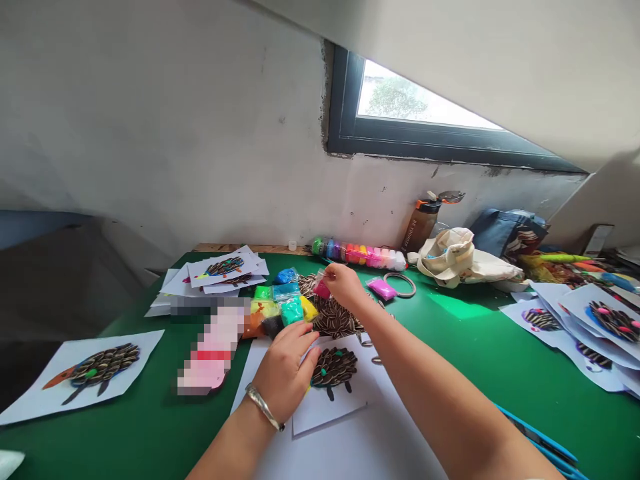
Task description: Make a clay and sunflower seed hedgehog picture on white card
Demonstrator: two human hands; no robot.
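My left hand (pixel 289 367), with a silver bangle at the wrist, lies with fingers stretched over the left edge of a seed picture (pixel 340 365). That picture is a sunflower-seed body with green bits and dark legs on white paper; my fingers hide its left end. My right hand (pixel 345 285) pinches a small clear bag of pink clay (pixel 322 287) above the pile of striped sunflower seeds (pixel 336 317). Beside the pile, left of my right hand, are several clay packets: teal (pixel 291 308), yellow (pixel 309 309), orange (pixel 254 325) and blue (pixel 286 275).
A stack of seed pictures (pixel 225 267) stands back left; a single picture (pixel 103 370) lies front left. More pictures (pixel 595 327) are at right. Behind are a tube of coloured clay tubs (pixel 360 255), a brown bottle (pixel 420 223), a cloth bag (pixel 455 257) and a purple packet (pixel 382 289).
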